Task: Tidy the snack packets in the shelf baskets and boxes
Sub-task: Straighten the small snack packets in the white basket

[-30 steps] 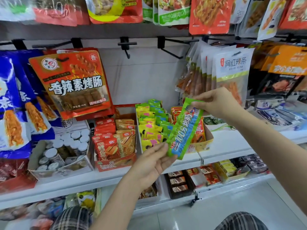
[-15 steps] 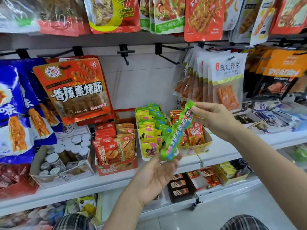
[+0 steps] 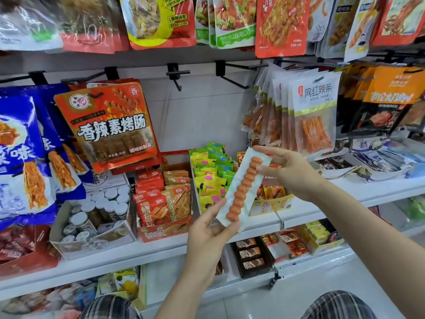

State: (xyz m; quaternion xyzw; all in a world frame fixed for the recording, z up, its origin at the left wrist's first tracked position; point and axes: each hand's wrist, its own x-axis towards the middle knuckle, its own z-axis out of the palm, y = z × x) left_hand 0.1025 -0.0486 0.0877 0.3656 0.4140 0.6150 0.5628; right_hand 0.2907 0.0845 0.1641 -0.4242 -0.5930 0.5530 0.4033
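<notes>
In front of the middle shelf (image 3: 358,192) we hold one long snack packet (image 3: 243,189) slantwise, our left hand (image 3: 207,236) pinching its lower end, our right hand (image 3: 289,171) its top. We judge it mid-sorting; next we must choose its box (image 3: 271,207) and slide it in.

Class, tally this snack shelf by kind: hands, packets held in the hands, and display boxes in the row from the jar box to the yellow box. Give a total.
Hands: 2 (left hand, right hand)
Twisted snack stick packet, held at both ends: 1
Display boxes: 4 (jar box, red box, white box, yellow box)
Total: 7
</notes>
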